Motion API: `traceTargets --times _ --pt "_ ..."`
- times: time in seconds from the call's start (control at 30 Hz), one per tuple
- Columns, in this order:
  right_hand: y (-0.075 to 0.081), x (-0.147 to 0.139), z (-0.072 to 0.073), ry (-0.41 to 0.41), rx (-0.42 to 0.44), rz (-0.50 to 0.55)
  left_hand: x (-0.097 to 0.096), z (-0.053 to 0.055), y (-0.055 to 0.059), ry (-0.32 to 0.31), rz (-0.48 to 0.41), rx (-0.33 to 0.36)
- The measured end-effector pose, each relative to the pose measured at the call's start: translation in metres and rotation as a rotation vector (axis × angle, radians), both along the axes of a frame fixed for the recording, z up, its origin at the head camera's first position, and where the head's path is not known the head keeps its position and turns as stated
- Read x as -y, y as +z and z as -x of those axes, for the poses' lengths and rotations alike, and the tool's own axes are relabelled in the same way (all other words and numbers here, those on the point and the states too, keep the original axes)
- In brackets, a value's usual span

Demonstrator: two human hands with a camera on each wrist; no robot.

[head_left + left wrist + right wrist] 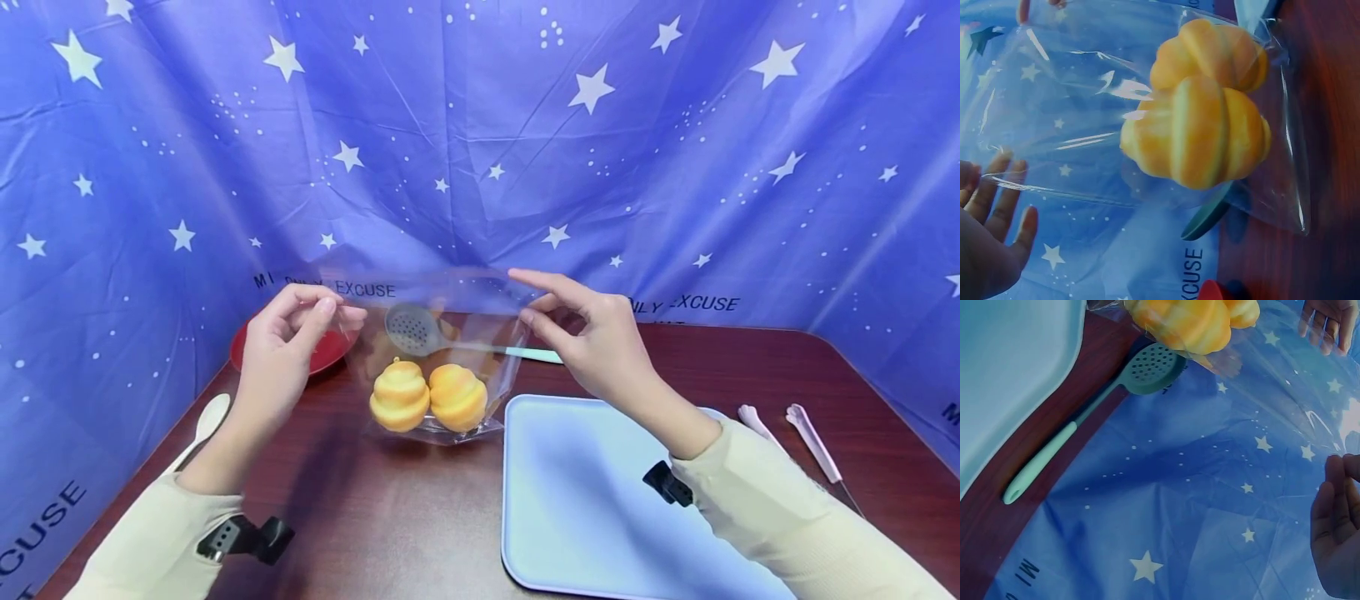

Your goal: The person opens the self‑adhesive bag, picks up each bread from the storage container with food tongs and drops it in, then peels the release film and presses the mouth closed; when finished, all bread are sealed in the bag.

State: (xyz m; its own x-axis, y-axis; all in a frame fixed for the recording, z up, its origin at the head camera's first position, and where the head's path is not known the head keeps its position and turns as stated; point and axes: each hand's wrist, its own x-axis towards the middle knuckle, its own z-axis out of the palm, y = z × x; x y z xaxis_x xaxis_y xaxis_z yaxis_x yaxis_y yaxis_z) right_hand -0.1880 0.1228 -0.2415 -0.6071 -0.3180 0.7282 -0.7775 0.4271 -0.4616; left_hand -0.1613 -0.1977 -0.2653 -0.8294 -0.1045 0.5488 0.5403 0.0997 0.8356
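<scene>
A clear plastic bag (497, 379) hangs upright between the two hands, its bottom close over the table. Inside it, low down and side by side, lie two golden, ridged bread rolls (400, 396) (459, 398), shaped like croissants. My left hand (288, 329) pinches the bag's upper left edge with thumb and fingers, the other fingers loosely spread. At the upper right edge my right hand (592, 329) pinches the film between thumb and fingers. In the left wrist view the rolls (1200, 134) show through the film, one overlapping the other.
Behind the bag lies a skimmer (1154, 367) with a perforated grey head and mint handle. A red plate (330, 354) is at the back left, a pale spoon (210, 417) at the left edge. A light blue tray (570, 492) and pink-handled utensils (813, 442) occupy the right side.
</scene>
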Motion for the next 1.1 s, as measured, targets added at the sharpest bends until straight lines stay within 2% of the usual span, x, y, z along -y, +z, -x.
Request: traceTargets --times 0.13,0.27,0.37,0.47,0.57,0.73,0.83,1.0,1.1 --pt "0.005 0.003 -0.004 0.013 -0.024 0.063 -0.004 -0.003 0.003 0.014 -0.095 -0.060" --pt "0.005 0.004 -0.008 0.029 0.011 0.100 -0.006 -0.005 0.003 0.025 -0.168 -0.096" --pt "0.002 0.003 -0.009 0.030 0.060 0.103 -0.007 -0.005 -0.001 0.048 -0.205 -0.078" --pt "-0.005 0.001 -0.008 0.019 0.114 0.102 -0.009 -0.004 -0.008 0.054 -0.233 -0.019" --pt "-0.014 -0.002 -0.004 0.005 0.181 0.096 -0.011 -0.001 -0.016 0.026 -0.255 0.018" --pt "-0.025 -0.004 0.002 0.018 0.330 0.123 -0.015 0.003 -0.022 0.013 -0.277 0.012" --pt "-0.031 -0.002 0.002 0.027 0.392 0.122 -0.017 0.003 -0.020 0.020 -0.298 0.015" --pt "-0.032 0.001 -0.003 -0.007 0.381 0.083 -0.020 -0.001 -0.010 0.017 -0.325 0.000" --pt "-0.024 0.002 -0.007 0.008 0.363 0.133 -0.020 -0.004 0.000 0.028 -0.318 -0.073"
